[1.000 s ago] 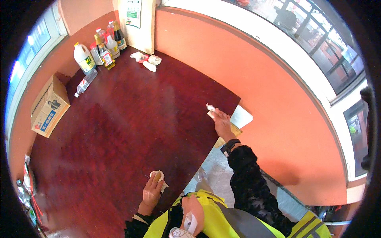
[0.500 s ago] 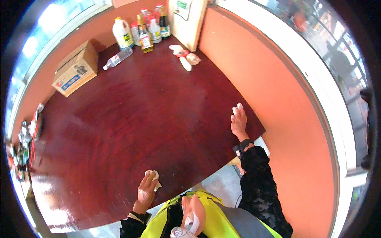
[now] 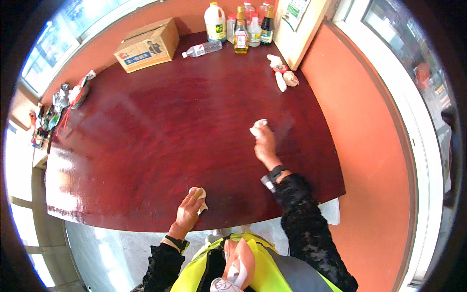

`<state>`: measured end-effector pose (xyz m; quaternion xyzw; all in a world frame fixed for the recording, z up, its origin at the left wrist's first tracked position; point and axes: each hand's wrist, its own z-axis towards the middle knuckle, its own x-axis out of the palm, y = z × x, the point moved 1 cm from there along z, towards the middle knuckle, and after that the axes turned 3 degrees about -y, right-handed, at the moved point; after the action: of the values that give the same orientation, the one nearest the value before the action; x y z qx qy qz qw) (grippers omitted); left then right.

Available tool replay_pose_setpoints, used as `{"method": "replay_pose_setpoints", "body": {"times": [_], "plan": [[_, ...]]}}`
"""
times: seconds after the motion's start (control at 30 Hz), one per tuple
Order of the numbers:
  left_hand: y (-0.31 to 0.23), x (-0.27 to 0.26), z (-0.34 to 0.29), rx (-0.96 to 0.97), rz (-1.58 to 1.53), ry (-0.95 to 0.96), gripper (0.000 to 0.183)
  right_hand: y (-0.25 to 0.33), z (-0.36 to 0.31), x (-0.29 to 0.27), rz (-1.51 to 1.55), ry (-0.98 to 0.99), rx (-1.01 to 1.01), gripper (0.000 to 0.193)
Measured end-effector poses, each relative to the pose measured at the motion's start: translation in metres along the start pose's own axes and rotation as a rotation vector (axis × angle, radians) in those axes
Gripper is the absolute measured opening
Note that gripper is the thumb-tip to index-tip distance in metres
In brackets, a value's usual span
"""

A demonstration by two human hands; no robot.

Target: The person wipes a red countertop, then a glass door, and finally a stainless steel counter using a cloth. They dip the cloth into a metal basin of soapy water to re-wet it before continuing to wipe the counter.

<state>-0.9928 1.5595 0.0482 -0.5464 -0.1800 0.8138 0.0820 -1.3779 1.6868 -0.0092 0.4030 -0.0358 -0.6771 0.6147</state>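
Note:
A dark red, glossy table (image 3: 160, 160) spreads out in front of me. Near its front edge my left hand (image 3: 188, 210) presses a crumpled whitish cloth (image 3: 203, 200) against the surface, fingers closed over it. Farther off and to the right, my right hand (image 3: 265, 145) has a second wad of white cloth or tissue (image 3: 259, 126) under its fingertips, also on the tabletop. Most of each wad is covered by the fingers, so I cannot tell cloth from paper.
A cardboard box (image 3: 148, 46) stands at the back left, beside a clear plastic bottle (image 3: 202, 48) lying down. Several sauce bottles (image 3: 241, 39) and a white jug (image 3: 215, 24) line the back. White and red bundles (image 3: 282, 73) lie by the right wall (image 3: 360, 146). Mixed clutter (image 3: 58, 107) sits at the left edge.
My right hand has swept left with its wad, away from the right wall. The left hand sits slightly farther right and forward. The whole view has shifted, turning toward the left.

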Motion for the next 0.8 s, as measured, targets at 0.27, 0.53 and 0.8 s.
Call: {"method": "replay_pose_setpoints", "body": {"times": [0.27, 0.53, 0.8], "plan": [[0.005, 0.007, -0.008, 0.017, -0.003, -0.054, 0.037, 0.104, -0.036, 0.015, 0.015, 0.119, -0.074, 0.023], [0.009, 0.011, -0.012, 0.039, -0.066, -0.113, 0.036, 0.211, -0.123, -0.012, 0.23, 0.244, -0.037, 0.031], [0.017, 0.013, -0.019, 0.083, -0.052, -0.063, 0.035, 0.164, -0.096, -0.073, -0.188, 0.044, 0.101, 0.041]]}}
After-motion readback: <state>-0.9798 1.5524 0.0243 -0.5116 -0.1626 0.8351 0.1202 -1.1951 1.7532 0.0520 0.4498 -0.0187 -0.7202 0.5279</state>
